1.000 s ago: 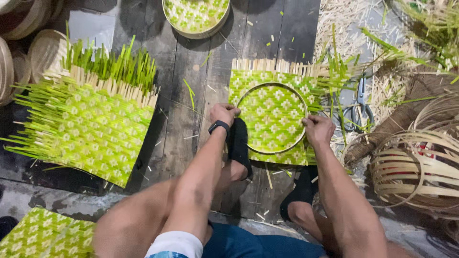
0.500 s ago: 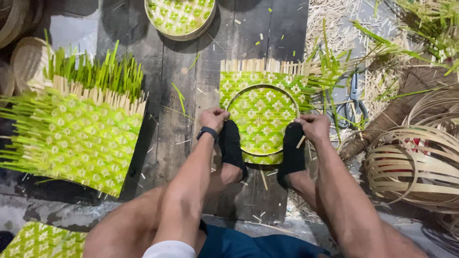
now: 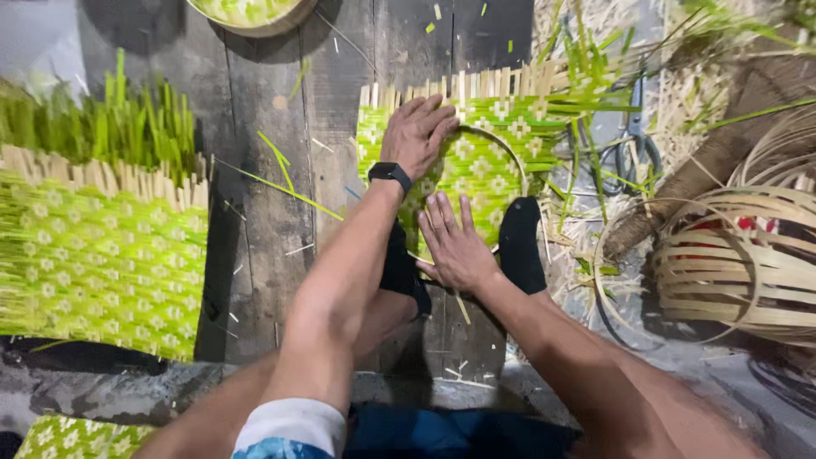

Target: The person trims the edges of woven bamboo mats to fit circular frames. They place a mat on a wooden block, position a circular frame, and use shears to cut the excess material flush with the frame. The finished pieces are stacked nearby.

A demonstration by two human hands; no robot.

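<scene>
Both hands, left hand (image 3: 418, 129) and right hand (image 3: 456, 242), press spread fingers flat on the green woven mat (image 3: 510, 127) inside the hoop (image 3: 520, 170); shaping looks unfinished, strip ends untrimmed.

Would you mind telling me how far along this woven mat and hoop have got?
Done: the green mat is woven, and a hoop lies on it. In hand: left hand and right hand press flat inside the hoop. Left: the strip ends stick out untrimmed.

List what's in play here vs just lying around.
In play: left hand and right hand, both flat on the green woven mat; round hoop on it.

Lying around: larger woven mat, stacked bamboo hoops, scissors, shallow basket.
</scene>
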